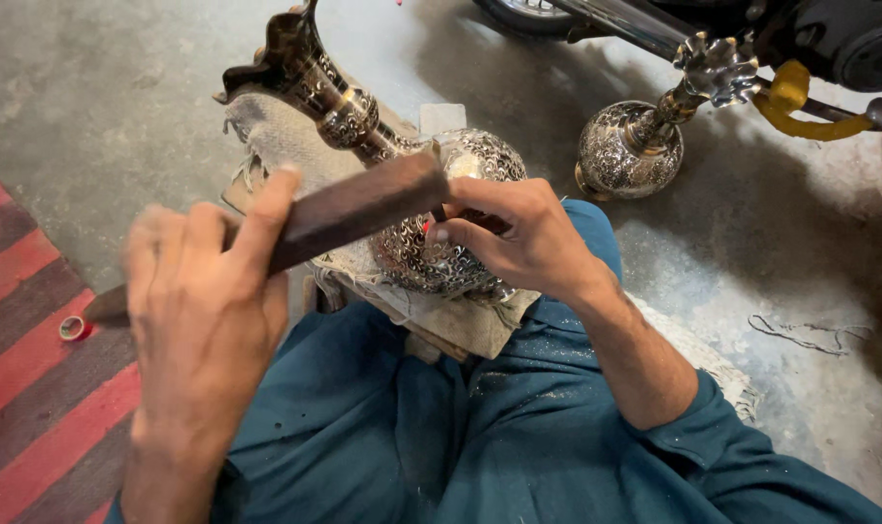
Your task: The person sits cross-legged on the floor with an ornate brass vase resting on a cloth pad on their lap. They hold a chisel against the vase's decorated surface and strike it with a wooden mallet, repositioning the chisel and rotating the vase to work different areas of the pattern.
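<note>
The left hand grips a dark wooden block-shaped mallet, while the right hand pinches a small chisel against an engraved silver metal vase lying on burlap padding over the lap. A second engraved vase stands on the concrete floor beyond.
</note>
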`<action>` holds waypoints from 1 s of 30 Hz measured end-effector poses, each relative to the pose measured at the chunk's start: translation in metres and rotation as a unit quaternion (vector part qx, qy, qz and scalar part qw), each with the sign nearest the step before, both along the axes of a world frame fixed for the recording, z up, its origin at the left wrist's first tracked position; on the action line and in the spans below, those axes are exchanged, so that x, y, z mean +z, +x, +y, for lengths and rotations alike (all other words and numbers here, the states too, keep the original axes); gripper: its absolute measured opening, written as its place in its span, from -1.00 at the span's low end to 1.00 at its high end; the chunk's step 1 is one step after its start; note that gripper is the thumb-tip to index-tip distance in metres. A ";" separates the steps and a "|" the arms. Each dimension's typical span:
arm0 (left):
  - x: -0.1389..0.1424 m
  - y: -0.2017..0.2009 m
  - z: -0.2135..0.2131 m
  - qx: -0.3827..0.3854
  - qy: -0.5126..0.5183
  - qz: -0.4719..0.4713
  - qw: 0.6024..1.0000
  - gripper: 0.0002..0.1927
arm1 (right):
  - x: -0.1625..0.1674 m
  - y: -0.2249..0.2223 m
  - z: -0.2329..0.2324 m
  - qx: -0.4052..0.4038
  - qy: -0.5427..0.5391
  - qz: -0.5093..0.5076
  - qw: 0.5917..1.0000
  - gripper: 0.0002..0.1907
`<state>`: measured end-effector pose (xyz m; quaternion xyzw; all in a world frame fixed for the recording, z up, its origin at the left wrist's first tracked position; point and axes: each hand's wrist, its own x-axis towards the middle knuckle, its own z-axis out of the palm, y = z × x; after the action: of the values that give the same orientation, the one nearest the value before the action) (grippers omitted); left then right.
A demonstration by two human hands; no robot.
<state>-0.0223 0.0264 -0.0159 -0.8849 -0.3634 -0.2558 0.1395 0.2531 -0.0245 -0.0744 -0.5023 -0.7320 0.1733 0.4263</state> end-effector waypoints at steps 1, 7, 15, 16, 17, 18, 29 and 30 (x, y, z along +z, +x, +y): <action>0.001 0.000 0.000 -0.008 -0.041 -0.043 0.998 -0.27 | -0.001 0.001 0.000 0.003 0.004 0.008 1.000 -0.75; 0.000 0.002 -0.001 0.027 -0.037 -0.008 0.999 -0.24 | -0.005 0.002 0.000 0.004 0.003 0.019 1.000 -0.73; -0.026 -0.010 -0.012 -0.048 -0.312 -0.342 0.885 -0.36 | -0.005 0.000 0.000 0.056 -0.032 0.145 0.987 -0.73; -0.029 -0.011 -0.012 -0.039 -0.304 -0.324 0.895 -0.34 | -0.004 0.000 -0.001 0.040 -0.026 0.113 0.992 -0.73; -0.031 -0.012 -0.013 -0.029 -0.297 -0.307 0.904 -0.31 | -0.003 0.000 -0.001 0.024 -0.021 0.081 0.996 -0.74; -0.033 -0.011 -0.014 -0.019 -0.289 -0.289 0.912 -0.28 | -0.001 0.001 -0.001 0.009 -0.016 0.049 0.999 -0.74; 0.002 -0.002 -0.010 -0.016 -0.196 -0.122 0.973 -0.24 | 0.004 -0.001 -0.003 0.007 0.021 0.007 1.000 -0.73; 0.004 -0.002 -0.010 -0.042 -0.256 -0.194 0.946 -0.22 | 0.004 -0.002 -0.004 0.008 0.021 0.020 1.000 -0.71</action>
<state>-0.0241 0.0162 -0.0118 -0.8386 -0.3991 -0.3267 -0.1753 0.2511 -0.0285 -0.0703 -0.4837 -0.7309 0.1711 0.4500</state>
